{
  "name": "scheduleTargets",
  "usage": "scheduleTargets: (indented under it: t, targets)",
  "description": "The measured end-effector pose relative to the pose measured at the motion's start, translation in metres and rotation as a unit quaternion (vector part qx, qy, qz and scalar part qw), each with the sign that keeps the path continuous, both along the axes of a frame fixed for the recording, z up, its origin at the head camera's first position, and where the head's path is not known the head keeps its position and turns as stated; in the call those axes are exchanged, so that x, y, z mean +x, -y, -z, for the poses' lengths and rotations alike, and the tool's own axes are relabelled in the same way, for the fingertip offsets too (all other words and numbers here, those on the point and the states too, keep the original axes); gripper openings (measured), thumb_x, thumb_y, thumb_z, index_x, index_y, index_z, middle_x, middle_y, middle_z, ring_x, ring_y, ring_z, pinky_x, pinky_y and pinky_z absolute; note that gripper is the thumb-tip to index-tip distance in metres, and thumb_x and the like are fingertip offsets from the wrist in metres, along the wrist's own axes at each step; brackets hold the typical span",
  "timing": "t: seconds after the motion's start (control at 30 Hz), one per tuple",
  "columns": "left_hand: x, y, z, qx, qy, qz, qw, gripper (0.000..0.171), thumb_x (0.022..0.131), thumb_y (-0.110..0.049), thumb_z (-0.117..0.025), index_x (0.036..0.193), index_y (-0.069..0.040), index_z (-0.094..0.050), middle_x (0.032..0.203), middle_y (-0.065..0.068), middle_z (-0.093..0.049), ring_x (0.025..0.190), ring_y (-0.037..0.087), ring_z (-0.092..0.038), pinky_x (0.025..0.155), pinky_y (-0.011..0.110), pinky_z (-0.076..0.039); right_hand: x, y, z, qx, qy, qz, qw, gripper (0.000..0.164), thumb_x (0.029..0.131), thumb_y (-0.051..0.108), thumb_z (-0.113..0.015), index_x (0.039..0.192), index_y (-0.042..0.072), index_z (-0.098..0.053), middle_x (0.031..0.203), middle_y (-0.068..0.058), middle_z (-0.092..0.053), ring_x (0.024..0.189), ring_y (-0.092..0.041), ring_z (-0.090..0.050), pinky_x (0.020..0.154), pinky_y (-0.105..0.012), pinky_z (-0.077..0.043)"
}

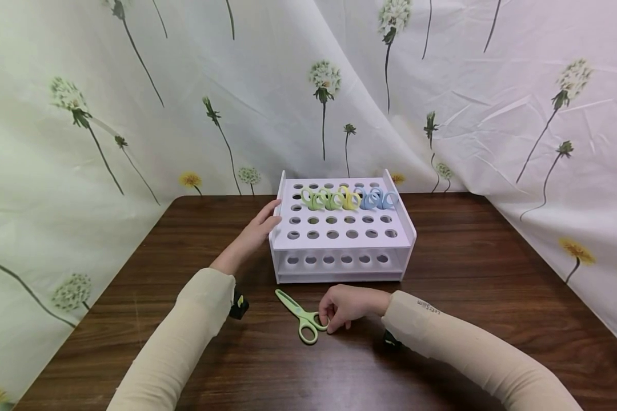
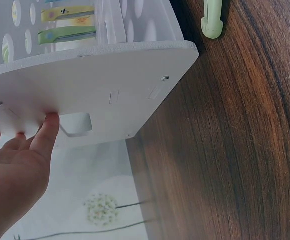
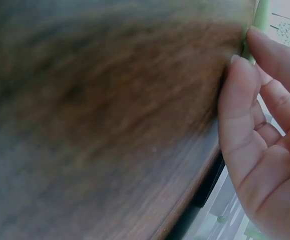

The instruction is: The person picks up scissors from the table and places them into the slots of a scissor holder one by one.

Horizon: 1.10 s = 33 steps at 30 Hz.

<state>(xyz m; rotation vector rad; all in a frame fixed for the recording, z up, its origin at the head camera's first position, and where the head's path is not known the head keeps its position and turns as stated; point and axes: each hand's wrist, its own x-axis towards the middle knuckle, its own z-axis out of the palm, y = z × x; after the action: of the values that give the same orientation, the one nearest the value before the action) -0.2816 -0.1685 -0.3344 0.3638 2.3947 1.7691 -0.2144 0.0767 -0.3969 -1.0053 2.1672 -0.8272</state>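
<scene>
A pair of green scissors (image 1: 292,305) lies on the table with its blades together, tips pointing away and to the left. My right hand (image 1: 353,302) pinches the rim of its right finger loop between thumb and forefinger. In the right wrist view only a strip of the green handle (image 3: 261,20) shows past the fingertips. Behind the scissors stands a white holed rack (image 1: 322,241). My left hand (image 1: 257,227) rests its extended fingers against the rack's left side panel (image 2: 99,75), near a rectangular cutout.
Green scissors (image 1: 311,201), yellow scissors (image 1: 351,201) and blue scissors (image 1: 388,200) stand handles up in one row of the rack. The dark wooden table (image 1: 468,274) extends on both sides. A dandelion-print cloth (image 1: 267,103) hangs behind it.
</scene>
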Motion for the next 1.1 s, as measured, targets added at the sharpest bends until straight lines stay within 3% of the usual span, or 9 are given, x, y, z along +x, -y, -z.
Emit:
scheduleTargets:
  t: [0.53,0.9,1.1]
  targets:
    - [-0.0014,0.0009,0.0023,0.013,-0.006,0.006,0.9999,0.053,0.1,-0.026,-0.037,0.148,-0.018,-0.016,0.149,0.015,-0.013,0.123,0.033,-0.034,0.099,0.046,-0.029,-0.0012,-0.0029,0.0001,-0.003,-0.035,-0.036,0.999,0.017,0.076,-0.001,-0.069,0.07,0.013,-0.062,0.058,0.009,-0.052,0.049,-0.004,-0.05,0.045,-0.02,-0.045]
    - [-0.0005,0.0006,0.0014,0.001,-0.005,0.003,1.0,0.052,0.1,-0.023,-0.035,0.148,-0.019,-0.016,0.149,0.016,-0.013,0.124,0.034,-0.033,0.099,0.047,-0.027,-0.0064,-0.0055,-0.0039,-0.014,-0.119,-0.101,0.988,0.009,0.081,0.006,-0.067,0.078,0.012,-0.061,0.07,0.012,-0.049,0.063,0.001,-0.046,0.058,-0.016,-0.039]
    - [0.0014,0.0008,0.0001,0.001,-0.004,0.004,1.0,0.053,0.1,-0.027,-0.036,0.148,-0.02,-0.017,0.15,0.015,-0.013,0.123,0.034,-0.035,0.099,0.047,-0.028,-0.0071,-0.0084,-0.007,-0.044,-0.142,-0.105,0.983,0.006,0.084,0.009,-0.064,0.081,0.012,-0.06,0.073,0.013,-0.047,0.069,-0.001,-0.045,0.063,-0.018,-0.04]
